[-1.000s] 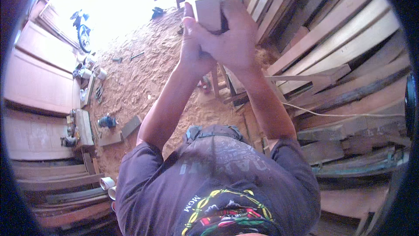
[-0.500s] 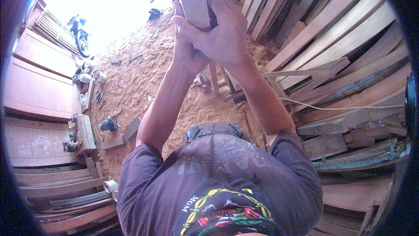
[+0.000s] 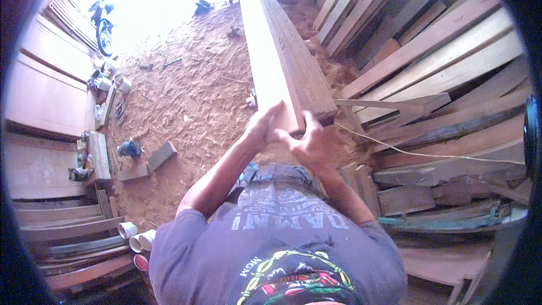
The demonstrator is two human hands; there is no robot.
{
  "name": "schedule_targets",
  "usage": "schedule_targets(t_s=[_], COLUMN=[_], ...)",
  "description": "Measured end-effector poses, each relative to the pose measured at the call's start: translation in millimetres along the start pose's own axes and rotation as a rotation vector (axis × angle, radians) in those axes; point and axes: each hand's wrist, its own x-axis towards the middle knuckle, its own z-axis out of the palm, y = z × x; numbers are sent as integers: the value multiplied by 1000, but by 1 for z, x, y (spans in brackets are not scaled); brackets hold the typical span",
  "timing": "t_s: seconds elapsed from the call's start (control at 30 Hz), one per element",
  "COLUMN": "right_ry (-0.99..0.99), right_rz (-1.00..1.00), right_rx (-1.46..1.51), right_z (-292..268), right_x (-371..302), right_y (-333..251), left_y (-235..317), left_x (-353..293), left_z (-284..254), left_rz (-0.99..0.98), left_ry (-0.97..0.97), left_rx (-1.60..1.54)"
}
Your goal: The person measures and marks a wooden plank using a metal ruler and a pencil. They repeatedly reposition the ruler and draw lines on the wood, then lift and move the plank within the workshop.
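A long pale wooden beam (image 3: 268,51) runs away from me, its top washed out by bright light. Against its right side lies a browner beam (image 3: 307,73) with a rough-looking face. My left hand (image 3: 264,126) grips the near end of the pale beam from the left, fingers along its side. At the same end, my right hand (image 3: 314,146) has its thumb and fingers around the lower corner, close to where the two beams meet. Some fingers of both hands are blurred or hidden.
Stacked planks (image 3: 423,68) fill the right side, with a thin cord (image 3: 395,146) across them. Sawdust (image 3: 192,96) covers the floor. At left are wooden panels (image 3: 48,96), a blue power tool (image 3: 130,148), white cups (image 3: 137,242) and a motorcycle (image 3: 103,31).
Both hands have come down and nearer to my body with the end of the pale beam. The beam now lies lengthwise beside the browner one, which was mostly hidden before.
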Motion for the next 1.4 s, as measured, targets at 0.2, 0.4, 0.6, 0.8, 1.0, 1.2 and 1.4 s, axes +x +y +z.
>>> schedule_targets(t_s=[0.2,0.4,0.6,0.8,1.0,1.2,1.4], right_ry=[-284,-427,-546,-435,-466,-406,-198], right_rz=[550,644,761,719,779,802,784], right_rx=[305,508,731,843,1038,975,762], right_z=[52,72,54,45,44,61,33], right_x=[-23,-26,-24,-23,-33,-38,-40], right_y=[130,180,205,207,232,271,262], left_y=[-82,-103,-85,-57,-64,-73,-84], left_x=[29,43,32,25,41,46,59], left_z=[-87,-114,-70,-21,2,-4,-37], left_rz=[-67,-89,-164,-185,-96,-48,-92], left_ry=[146,276,364,191,107,124,47], left_rx=[419,806,1262,1477,1535,1590,1470])
